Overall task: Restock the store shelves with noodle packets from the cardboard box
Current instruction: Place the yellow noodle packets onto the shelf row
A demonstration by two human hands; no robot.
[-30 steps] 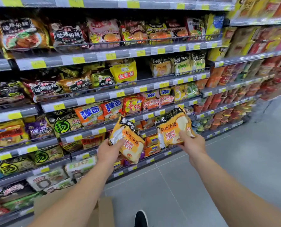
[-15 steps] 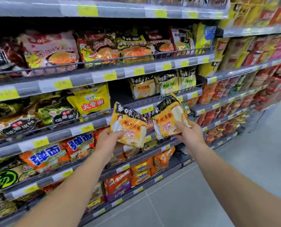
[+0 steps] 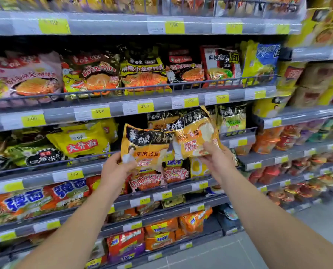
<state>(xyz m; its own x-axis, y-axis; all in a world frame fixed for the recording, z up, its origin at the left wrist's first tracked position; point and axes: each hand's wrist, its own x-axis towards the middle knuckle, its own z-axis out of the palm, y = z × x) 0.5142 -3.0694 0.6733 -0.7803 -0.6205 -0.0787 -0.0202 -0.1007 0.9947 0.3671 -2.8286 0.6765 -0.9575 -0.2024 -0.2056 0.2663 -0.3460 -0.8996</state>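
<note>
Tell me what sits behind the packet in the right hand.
Behind the right-hand packet, matching orange-and-black packets stand on the shelf; how many stand further back is hidden.

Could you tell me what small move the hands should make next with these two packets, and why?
Probably carry the right hand's orange packet forward over the shelf rail. Matching packets stand just behind it there, beside a dark gap. The left hand's packet can follow.

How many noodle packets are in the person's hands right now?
2. One orange packet is held by the left hand; the other orange packet is held by the right hand. Both are raised before the shelf.
</note>
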